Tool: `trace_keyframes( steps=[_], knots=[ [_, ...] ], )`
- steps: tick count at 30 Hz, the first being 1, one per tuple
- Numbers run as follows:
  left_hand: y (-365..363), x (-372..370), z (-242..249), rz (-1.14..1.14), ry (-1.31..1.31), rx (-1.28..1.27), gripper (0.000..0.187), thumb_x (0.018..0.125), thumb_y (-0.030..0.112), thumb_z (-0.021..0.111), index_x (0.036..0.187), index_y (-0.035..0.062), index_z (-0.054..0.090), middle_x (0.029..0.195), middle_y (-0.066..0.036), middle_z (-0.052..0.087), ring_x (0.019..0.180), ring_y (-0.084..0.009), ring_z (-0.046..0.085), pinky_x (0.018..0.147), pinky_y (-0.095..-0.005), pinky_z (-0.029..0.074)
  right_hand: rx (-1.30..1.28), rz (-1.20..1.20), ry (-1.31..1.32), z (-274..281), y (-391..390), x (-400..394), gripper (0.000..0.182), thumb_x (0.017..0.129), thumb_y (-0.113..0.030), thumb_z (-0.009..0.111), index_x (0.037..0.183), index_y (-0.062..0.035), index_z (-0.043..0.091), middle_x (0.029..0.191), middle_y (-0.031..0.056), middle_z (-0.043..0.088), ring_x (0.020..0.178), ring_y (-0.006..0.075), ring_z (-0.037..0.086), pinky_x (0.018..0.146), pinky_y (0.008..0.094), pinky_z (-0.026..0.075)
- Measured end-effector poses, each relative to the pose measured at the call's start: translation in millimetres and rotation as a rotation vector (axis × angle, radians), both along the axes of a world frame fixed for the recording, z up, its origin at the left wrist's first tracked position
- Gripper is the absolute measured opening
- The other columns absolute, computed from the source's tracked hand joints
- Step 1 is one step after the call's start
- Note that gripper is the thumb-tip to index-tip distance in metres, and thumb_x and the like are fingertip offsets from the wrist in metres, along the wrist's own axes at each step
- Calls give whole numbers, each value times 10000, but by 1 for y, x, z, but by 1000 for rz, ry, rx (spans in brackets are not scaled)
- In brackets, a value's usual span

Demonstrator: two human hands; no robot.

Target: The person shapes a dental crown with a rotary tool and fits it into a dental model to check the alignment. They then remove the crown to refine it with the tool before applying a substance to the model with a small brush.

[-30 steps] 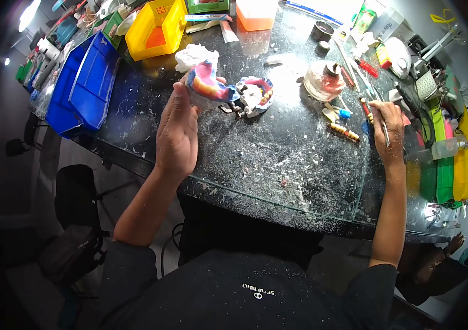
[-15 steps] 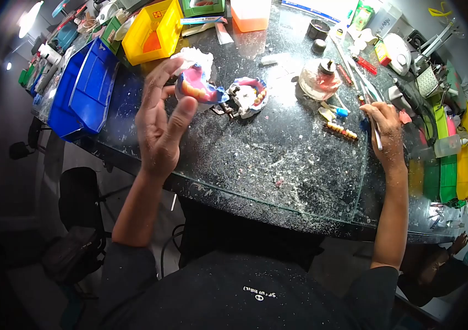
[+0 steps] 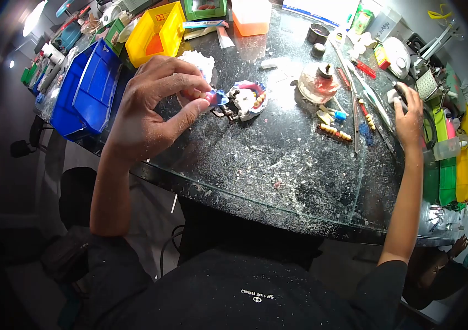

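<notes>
Over the bench (image 3: 245, 148), pinching a pink-and-blue denture model (image 3: 219, 98) with the left hand (image 3: 154, 104); farther right, at a dark handpiece (image 3: 403, 100) with the right hand (image 3: 410, 121), cannot tell whether gripping.

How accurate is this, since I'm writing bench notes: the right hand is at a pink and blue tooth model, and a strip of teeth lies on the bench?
Wrong hand: the head view shows the left hand, not the right hand, at the tooth model. A strip of teeth does lie on the bench.
</notes>
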State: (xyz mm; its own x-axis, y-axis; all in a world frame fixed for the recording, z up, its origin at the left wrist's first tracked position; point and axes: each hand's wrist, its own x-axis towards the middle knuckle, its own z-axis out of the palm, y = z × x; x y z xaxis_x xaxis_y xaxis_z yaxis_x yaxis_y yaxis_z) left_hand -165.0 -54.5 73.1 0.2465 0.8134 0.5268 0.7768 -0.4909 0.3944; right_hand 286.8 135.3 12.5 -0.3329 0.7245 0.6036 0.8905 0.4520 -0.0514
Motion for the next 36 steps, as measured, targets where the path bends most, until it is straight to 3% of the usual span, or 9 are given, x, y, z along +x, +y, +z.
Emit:
trace_keyframes(
  steps=[7,13,17,20,24,28,31,34,36],
  knots=[
    [0,1,11,-5,83,-44,114,757,19,721,868,39,703,940,-62,650,907,-178,590,808,-289,459,-226,-219,-177,-17,50,47,539,794,-135,575,1326,-169,493,1261,121,545,1211,328,469,1040,469,328],
    [0,0,12,-7,8,-124,134,776,14,719,906,43,714,951,-61,651,913,-164,603,823,-287,466,-271,23,-40,-15,64,61,531,768,-74,576,1292,-142,520,1205,147,568,1141,350,525,1015,432,373],
    [-1,9,15,10,-157,-14,160,812,1,694,971,5,702,947,-100,648,905,-184,633,847,-301,488,-262,146,29,-10,63,61,465,773,12,561,1231,-74,557,1148,177,585,1091,371,551,971,386,419],
    [-8,36,18,1,-402,41,167,787,54,741,947,14,721,914,-79,686,846,-149,642,763,-290,494,-186,192,-9,-16,72,70,488,767,78,563,1236,-55,557,1089,180,574,1034,371,564,911,387,435],
    [-5,83,3,-317,-815,-257,222,849,48,685,1029,-79,663,938,-119,668,862,-157,636,786,-264,490,15,121,70,12,48,48,414,868,-10,554,1280,-45,531,1080,180,566,1007,371,567,891,398,450],
    [21,117,-15,-327,-1131,-520,253,857,77,695,1070,-56,667,908,-105,693,833,-123,637,758,-241,489,290,180,194,52,1,3,339,963,-207,563,1273,-70,549,994,154,655,881,306,653,785,383,512],
    [38,136,-20,-339,-1187,-579,264,852,76,703,1088,-36,668,908,-115,709,839,-126,651,730,-235,493,79,258,353,71,-55,-36,279,963,-212,572,1190,-50,583,907,138,678,810,181,664,684,318,518],
    [47,149,-29,-388,-1293,-625,246,851,55,697,1078,-36,671,924,-129,709,834,-132,659,728,-236,497,-67,335,376,63,-88,-64,239,960,-208,568,1148,-61,564,834,131,671,680,211,653,571,330,506],
    [50,154,-37,-417,-1325,-643,234,857,32,683,1080,-35,665,931,-141,708,828,-139,663,724,-244,502,-194,419,378,56,-102,-78,204,953,-198,577,1042,-16,550,743,136,634,591,211,617,514,322,473]
  ],
)
